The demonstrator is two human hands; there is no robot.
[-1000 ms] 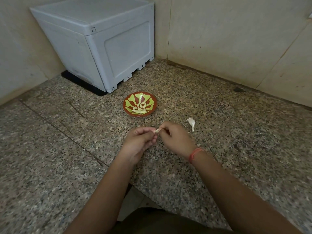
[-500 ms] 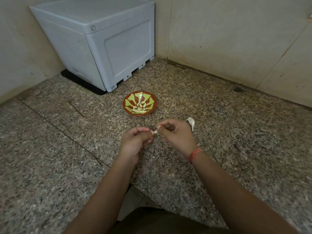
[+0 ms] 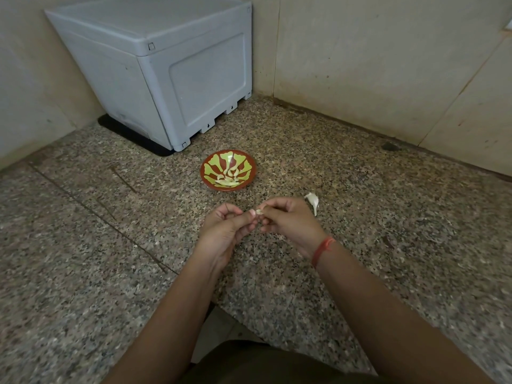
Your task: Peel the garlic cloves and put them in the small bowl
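Note:
A small pale garlic clove (image 3: 259,211) is pinched between my two hands just above the speckled granite floor. My left hand (image 3: 227,227) holds it with thumb and curled fingers from the left. My right hand (image 3: 288,221), with a red thread at the wrist, pinches it from the right. Beyond the hands stands the small red and green bowl (image 3: 208,171) with several peeled cloves (image 3: 230,176) inside. An unpeeled white garlic clove (image 3: 312,201) lies on the floor just right of my right hand.
A grey plastic box (image 3: 166,65) stands in the corner behind the bowl. Beige walls close off the back and left. A dark spot (image 3: 389,146) marks the floor near the right wall.
Both hands stay together on the clove and have shifted only slightly; the fingers work at it. The bowl and the loose clove have not moved.

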